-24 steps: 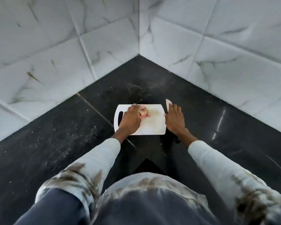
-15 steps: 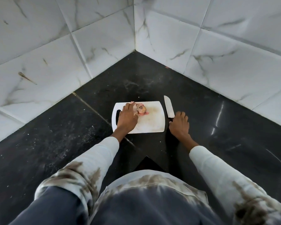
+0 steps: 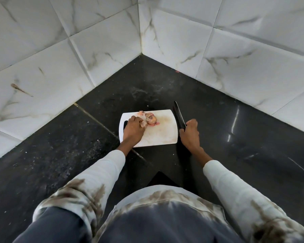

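Observation:
A white cutting board (image 3: 161, 135) lies on the black countertop (image 3: 60, 155) in a tiled corner. A pinkish-brown onion (image 3: 151, 119) sits near the board's far edge, with bits of peel beside it. My left hand (image 3: 133, 130) rests on the board's left side, its fingers pinching the onion's pale skin. My right hand (image 3: 189, 135) is just right of the board and grips the handle of a knife (image 3: 179, 114). The blade is lifted and points away from me, edge-on to the camera.
White marble-look wall tiles (image 3: 182, 41) close the corner behind the board. The countertop's left part is dusted with pale specks and crumbs. A seam (image 3: 98, 120) runs diagonally across the counter under the board.
The knife lay flat beside the board with my right hand near its handle; now my right hand grips it and has raised it. My left hand has stayed at the onion.

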`<action>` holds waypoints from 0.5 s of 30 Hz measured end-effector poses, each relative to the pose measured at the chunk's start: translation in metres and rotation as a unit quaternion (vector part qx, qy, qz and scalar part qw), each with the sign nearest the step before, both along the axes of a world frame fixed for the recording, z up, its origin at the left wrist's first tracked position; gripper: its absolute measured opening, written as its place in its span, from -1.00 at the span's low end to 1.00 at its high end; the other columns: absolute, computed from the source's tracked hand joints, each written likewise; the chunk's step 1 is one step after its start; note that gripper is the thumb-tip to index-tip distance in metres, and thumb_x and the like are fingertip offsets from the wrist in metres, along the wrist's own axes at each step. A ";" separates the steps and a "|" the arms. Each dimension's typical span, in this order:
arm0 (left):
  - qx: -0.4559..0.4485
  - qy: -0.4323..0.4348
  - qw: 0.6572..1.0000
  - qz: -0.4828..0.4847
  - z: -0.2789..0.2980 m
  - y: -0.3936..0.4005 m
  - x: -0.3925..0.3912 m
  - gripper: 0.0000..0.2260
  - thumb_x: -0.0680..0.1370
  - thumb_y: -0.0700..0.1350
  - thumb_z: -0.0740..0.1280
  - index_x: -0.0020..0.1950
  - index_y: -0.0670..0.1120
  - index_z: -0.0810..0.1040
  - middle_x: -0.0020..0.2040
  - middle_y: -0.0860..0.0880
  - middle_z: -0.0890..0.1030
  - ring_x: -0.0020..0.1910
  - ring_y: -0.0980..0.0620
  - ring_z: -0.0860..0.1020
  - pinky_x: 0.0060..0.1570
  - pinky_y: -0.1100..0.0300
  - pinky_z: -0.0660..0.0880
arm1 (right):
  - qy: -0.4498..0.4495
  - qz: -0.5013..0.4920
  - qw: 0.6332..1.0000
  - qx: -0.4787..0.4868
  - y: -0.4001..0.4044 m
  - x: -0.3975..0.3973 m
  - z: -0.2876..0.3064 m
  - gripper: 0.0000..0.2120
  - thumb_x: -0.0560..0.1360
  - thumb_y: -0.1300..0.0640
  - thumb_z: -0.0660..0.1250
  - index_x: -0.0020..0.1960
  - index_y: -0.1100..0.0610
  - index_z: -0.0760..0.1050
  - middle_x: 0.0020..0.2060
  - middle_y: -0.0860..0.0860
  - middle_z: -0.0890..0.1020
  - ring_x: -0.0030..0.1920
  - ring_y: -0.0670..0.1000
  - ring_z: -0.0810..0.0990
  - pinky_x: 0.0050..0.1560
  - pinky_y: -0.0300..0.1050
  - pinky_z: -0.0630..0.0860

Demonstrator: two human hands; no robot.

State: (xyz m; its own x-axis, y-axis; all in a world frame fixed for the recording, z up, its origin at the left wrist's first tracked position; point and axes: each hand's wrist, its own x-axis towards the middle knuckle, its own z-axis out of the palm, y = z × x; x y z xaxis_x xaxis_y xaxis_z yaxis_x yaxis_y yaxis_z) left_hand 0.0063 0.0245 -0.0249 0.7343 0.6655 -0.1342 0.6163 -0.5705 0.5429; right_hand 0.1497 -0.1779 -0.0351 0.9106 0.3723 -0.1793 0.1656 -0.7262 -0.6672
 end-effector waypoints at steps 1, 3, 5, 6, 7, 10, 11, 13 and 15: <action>-0.006 -0.007 1.000 0.005 0.000 0.000 -0.001 -0.66 0.68 -0.05 0.36 0.42 -0.15 0.56 0.41 -0.11 0.49 0.35 -0.14 0.52 0.30 -0.03 0.53 | 0.001 -0.003 1.000 0.013 0.001 -0.002 0.000 -0.80 0.60 0.25 0.28 0.13 0.15 0.28 0.10 0.13 0.45 -0.03 0.20 0.55 -0.05 0.15 0.51; -0.009 -0.022 1.000 0.004 -0.001 -0.003 -0.002 -0.65 0.66 -0.01 0.40 0.38 -0.16 0.56 0.40 -0.09 0.49 0.31 -0.13 0.53 0.24 -0.04 0.54 | 0.006 -0.012 0.999 0.033 0.006 -0.004 0.000 -0.79 0.60 0.24 0.31 0.12 0.12 0.28 0.04 0.12 0.48 -0.07 0.15 0.56 -0.09 0.15 0.54; 0.000 -0.044 0.999 -0.001 -0.002 -0.008 -0.005 -0.64 0.63 0.00 0.43 0.34 -0.17 0.53 0.35 -0.08 0.51 0.25 -0.12 0.55 0.15 -0.06 0.57 | 0.029 -0.014 0.998 0.052 0.012 -0.006 0.001 -0.78 0.61 0.21 0.33 0.13 0.11 0.29 0.03 0.10 0.51 -0.05 0.11 0.59 -0.05 0.16 0.61; 0.010 -0.057 0.998 -0.007 -0.003 -0.012 -0.007 -0.64 0.62 0.01 0.44 0.32 -0.16 0.51 0.31 -0.08 0.52 0.23 -0.11 0.55 0.12 -0.06 0.57 | 0.044 -0.012 0.997 0.061 0.016 -0.007 0.001 -0.77 0.62 0.20 0.34 0.14 0.10 0.28 0.03 0.09 0.53 -0.04 0.09 0.60 -0.06 0.10 0.63; 0.021 -0.068 0.997 -0.018 -0.004 -0.015 -0.008 -0.65 0.61 0.01 0.45 0.29 -0.15 0.50 0.28 -0.07 0.53 0.22 -0.09 0.55 0.11 -0.05 0.57 | 0.058 -0.008 0.996 0.068 0.019 -0.007 0.001 -0.76 0.63 0.19 0.35 0.15 0.10 0.28 0.04 0.08 0.54 -0.05 0.06 0.61 -0.09 0.01 0.63; 0.019 -0.071 0.996 -0.051 -0.005 -0.027 -0.004 -0.64 0.58 0.01 0.48 0.27 -0.09 0.45 0.25 -0.05 0.57 0.22 -0.07 0.56 0.16 -0.03 0.57 | 0.082 0.012 0.994 0.069 0.026 -0.009 -0.001 -0.76 0.65 0.19 0.36 0.17 0.09 0.30 0.03 0.07 0.55 -0.10 -0.01 0.59 -0.21 -0.20 0.51; 0.009 -0.065 0.996 -0.058 -0.005 -0.031 -0.002 -0.61 0.58 0.00 0.48 0.32 -0.07 0.44 0.28 -0.04 0.58 0.24 -0.07 0.57 0.21 -0.02 0.57 | 0.086 0.022 0.994 0.067 0.027 -0.010 -0.002 -0.77 0.65 0.20 0.35 0.17 0.09 0.30 0.03 0.08 0.55 -0.09 0.00 0.59 -0.22 -0.21 0.47; -0.008 -0.064 0.995 -0.075 -0.005 -0.038 0.005 -0.56 0.58 -0.03 0.48 0.40 -0.04 0.43 0.32 -0.01 0.61 0.25 -0.05 0.60 0.26 0.02 0.58 | 0.095 0.035 0.993 0.066 0.028 -0.012 -0.004 -0.77 0.64 0.23 0.34 0.16 0.10 0.29 0.01 0.09 0.55 -0.11 0.00 0.56 -0.22 -0.20 0.44; -0.017 -0.077 0.992 -0.099 -0.005 -0.042 0.011 -0.66 0.59 -0.04 0.47 0.33 -0.03 0.49 0.29 0.03 0.63 0.19 -0.01 0.62 0.20 0.03 0.60 | 0.104 0.033 0.991 0.072 0.027 -0.014 -0.005 -0.76 0.64 0.24 0.34 0.14 0.09 0.28 -0.02 0.09 0.54 -0.16 -0.02 0.53 -0.25 -0.21 0.41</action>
State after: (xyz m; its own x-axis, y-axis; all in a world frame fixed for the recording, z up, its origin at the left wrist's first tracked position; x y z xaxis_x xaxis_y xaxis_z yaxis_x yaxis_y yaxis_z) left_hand 0.0171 -0.0179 -0.0303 0.8637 0.5031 -0.0299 0.4019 -0.6516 0.6433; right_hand 0.1357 -0.1510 -0.0402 0.8325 0.4654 -0.3005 0.0583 -0.6130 -0.7879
